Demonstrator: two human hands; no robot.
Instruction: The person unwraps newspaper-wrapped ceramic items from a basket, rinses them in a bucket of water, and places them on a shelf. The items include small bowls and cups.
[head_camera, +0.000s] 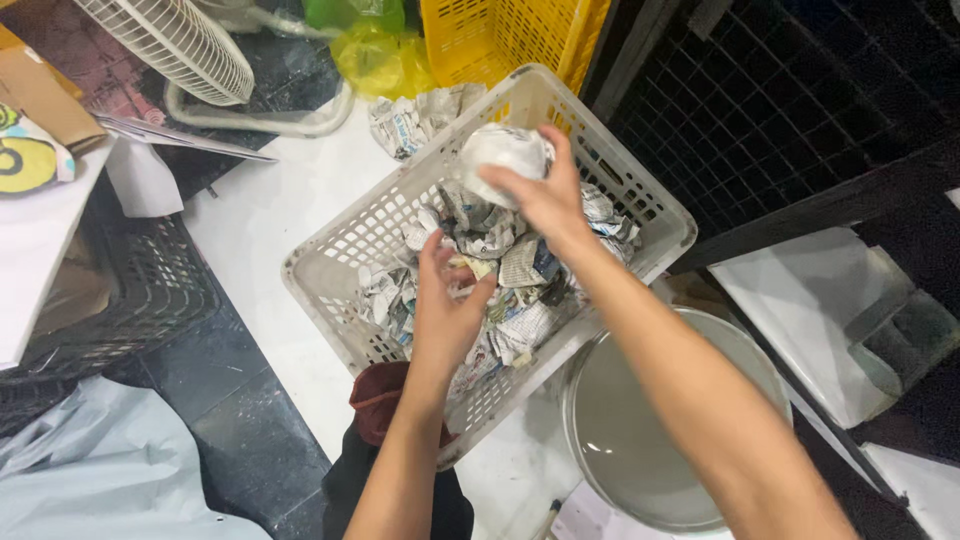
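A white plastic basket (330, 262) is sitting under both hands, still holding many newspaper-wrapped bundles (520, 265). The right hand (548, 195) is clamping one wrapped bundle (503, 152), lifting it above the pile (contents hidden by paper). The left hand (445, 305) is hovering, fingers apart, empty. A metal basin (640, 440), partly cut off, is lying beneath the right forearm.

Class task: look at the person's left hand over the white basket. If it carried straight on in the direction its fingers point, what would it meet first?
The left hand points up and away into the white basket. It would likely meet the crumpled newspaper bundles heaped there first, probably at once, though depth is hard to judge from above.
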